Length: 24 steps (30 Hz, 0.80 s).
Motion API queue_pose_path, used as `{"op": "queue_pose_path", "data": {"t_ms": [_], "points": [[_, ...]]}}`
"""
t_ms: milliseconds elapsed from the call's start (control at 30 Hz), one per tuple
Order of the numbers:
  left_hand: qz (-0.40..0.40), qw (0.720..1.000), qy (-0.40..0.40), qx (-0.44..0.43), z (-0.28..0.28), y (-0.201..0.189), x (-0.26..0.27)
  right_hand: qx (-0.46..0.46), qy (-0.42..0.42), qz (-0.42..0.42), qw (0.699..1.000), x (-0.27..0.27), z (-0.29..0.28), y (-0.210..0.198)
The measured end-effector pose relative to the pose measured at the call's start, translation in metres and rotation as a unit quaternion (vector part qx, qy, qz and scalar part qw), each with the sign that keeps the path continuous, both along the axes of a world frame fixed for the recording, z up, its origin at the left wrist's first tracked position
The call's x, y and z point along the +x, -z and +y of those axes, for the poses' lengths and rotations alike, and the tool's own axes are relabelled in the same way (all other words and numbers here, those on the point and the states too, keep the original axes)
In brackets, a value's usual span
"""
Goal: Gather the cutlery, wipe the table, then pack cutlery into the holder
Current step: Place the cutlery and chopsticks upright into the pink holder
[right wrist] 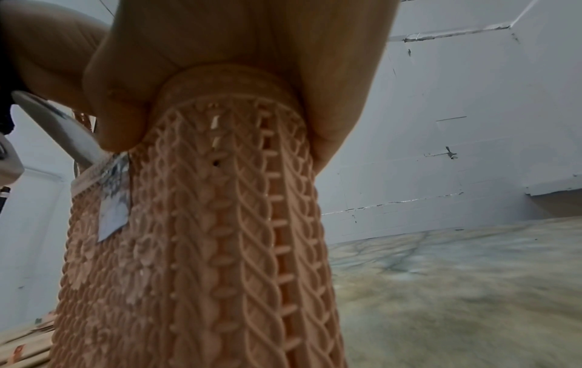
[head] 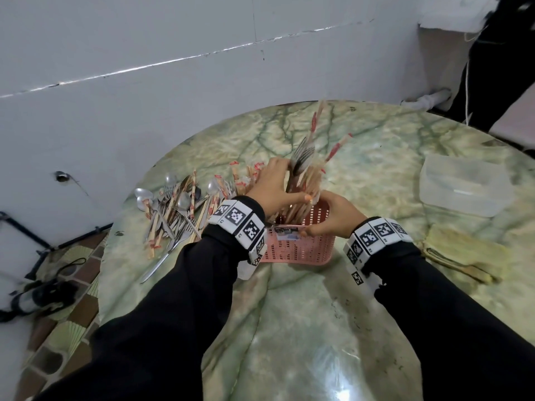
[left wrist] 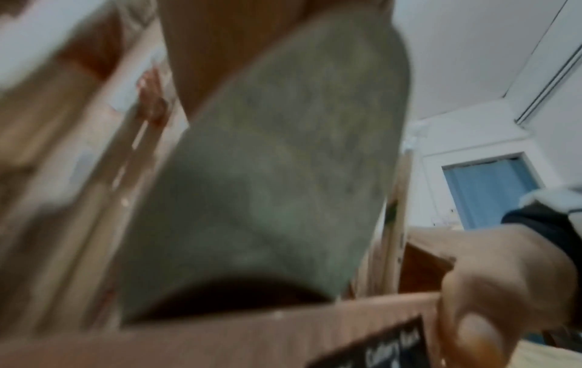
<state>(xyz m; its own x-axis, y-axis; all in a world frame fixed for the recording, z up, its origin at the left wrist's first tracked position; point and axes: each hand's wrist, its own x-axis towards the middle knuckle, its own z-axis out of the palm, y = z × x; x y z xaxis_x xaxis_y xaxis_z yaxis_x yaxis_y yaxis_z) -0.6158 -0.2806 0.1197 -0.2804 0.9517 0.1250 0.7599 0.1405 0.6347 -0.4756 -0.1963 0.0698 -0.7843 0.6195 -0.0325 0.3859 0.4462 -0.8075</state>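
A pink plastic cutlery holder (head: 301,247) stands upright on the green marble table (head: 318,328). My right hand (head: 333,218) grips its near right rim; in the right wrist view the fingers (right wrist: 126,99) curl over the woven pink wall (right wrist: 204,249). My left hand (head: 272,186) holds a bundle of forks and wrapped chopsticks (head: 307,169), whose lower ends reach into the holder. The left wrist view is blurred: a grey utensil (left wrist: 267,174), the holder's rim (left wrist: 220,331) and my right hand (left wrist: 491,286).
A heap of spoons, forks and wrapped chopsticks (head: 179,212) lies left of the holder. A clear plastic container (head: 463,183) sits at the right, a yellow cloth (head: 466,256) below it. A grey wall (head: 144,82) runs behind the table.
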Motion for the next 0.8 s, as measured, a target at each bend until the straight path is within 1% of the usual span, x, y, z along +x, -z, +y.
{"op": "queue_pose_path", "data": {"t_ms": [67, 100, 133, 200, 467, 533, 667, 733, 800], "points": [[-0.099, 0.995, -0.002, 0.017, -0.005, -0.006, -0.002, 0.001, 0.002, 0.001, 1.000, 0.000, -0.001, 0.000], [-0.133, 0.991, -0.003, 0.014, -0.007, -0.008, -0.004, 0.000, 0.004, 0.002, 1.000, 0.000, -0.001, 0.000], [-0.153, 0.988, -0.002, 0.008, -0.008, -0.009, -0.005, -0.001, 0.004, 0.002, 1.000, 0.000, -0.002, -0.001], [-0.168, 0.986, 0.003, 0.001, -0.009, -0.009, -0.006, -0.006, 0.004, 0.002, 1.000, 0.000, -0.002, -0.002], [-0.150, 0.987, 0.063, -0.011, 0.000, -0.019, 0.002, -0.019, -0.009, 0.010, 1.000, 0.002, -0.006, -0.007], [-0.135, 0.989, 0.061, -0.019, 0.002, -0.021, 0.005, -0.022, -0.014, 0.017, 1.000, 0.002, -0.006, -0.007], [-0.045, 0.997, 0.044, -0.053, 0.004, -0.023, 0.006, -0.029, -0.014, 0.029, 0.999, 0.002, -0.006, -0.005], [-0.044, 0.997, 0.037, -0.046, 0.004, -0.021, 0.008, -0.020, -0.016, 0.029, 0.999, 0.002, -0.005, -0.003], [-0.065, 0.997, 0.023, -0.029, 0.005, -0.021, 0.010, -0.013, -0.015, 0.027, 0.999, 0.001, -0.005, -0.003]]}}
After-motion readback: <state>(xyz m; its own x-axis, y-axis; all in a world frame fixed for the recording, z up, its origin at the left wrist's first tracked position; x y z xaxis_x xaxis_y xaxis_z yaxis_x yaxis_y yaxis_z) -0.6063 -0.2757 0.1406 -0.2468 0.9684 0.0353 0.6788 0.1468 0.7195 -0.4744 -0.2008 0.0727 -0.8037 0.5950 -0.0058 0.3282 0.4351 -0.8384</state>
